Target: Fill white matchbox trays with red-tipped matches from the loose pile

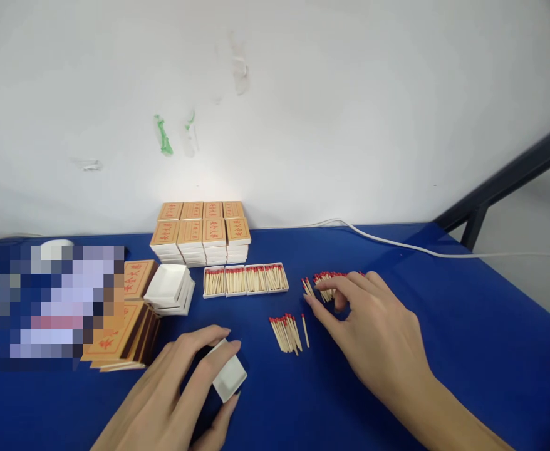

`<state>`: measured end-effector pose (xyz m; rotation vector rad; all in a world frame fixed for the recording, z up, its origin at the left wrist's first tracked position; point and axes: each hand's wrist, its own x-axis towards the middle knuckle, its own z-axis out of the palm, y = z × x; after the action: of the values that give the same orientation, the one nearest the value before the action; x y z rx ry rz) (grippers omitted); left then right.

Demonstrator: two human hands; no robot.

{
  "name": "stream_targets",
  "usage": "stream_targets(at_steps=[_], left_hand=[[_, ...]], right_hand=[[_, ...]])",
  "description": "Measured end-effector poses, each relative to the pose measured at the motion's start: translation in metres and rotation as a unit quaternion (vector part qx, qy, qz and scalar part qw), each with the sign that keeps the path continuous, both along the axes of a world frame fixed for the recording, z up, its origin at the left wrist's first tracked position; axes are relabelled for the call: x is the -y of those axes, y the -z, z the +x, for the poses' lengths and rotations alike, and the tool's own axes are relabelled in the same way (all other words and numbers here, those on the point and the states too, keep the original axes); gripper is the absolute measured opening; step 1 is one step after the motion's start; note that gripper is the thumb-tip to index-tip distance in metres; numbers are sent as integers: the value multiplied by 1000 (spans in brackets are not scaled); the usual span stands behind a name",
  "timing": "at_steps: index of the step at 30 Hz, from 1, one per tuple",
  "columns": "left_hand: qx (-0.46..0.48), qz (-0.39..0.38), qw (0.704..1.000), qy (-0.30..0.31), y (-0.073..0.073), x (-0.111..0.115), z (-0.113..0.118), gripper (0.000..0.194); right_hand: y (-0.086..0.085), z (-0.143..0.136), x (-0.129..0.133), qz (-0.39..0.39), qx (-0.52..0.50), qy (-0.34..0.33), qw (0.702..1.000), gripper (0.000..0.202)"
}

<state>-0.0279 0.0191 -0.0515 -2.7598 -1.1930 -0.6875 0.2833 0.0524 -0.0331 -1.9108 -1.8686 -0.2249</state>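
Note:
My left hand has its fingers round a small white tray resting on the blue table, thumb on the near side and fingertips over the far edge. My right hand reaches over a pile of red-tipped matches, thumb and index finger close to a few matches at the pile's left end. Between the hands lies a smaller bunch of matches, with a single match beside it. Behind them, several white trays filled with matches stand in a row.
Stacked matchboxes stand against the wall. Empty white trays and orange box sleeves are stacked at the left, beside a blurred-out object. A white cable crosses the blue table's back right.

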Motion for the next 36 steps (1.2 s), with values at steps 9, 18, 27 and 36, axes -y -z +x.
stream_targets(at_steps=[9, 18, 27, 36], left_hand=[[-4, -6, 1000, -4, 0, -2, 1, 47], [-3, -10, 1000, -4, -1, -1, 1, 47], [9, -14, 1000, -10, -3, 0, 1, 46], [-5, -12, 1000, -8, -3, 1, -1, 48]], right_hand=[[0, 5, 1, 5, 29, 9, 1000, 28], [0, 3, 1, 10, 31, -4, 999, 26], [2, 4, 1, -1, 29, 4, 1000, 39], [0, 4, 2, -18, 9, -4, 1000, 42]])
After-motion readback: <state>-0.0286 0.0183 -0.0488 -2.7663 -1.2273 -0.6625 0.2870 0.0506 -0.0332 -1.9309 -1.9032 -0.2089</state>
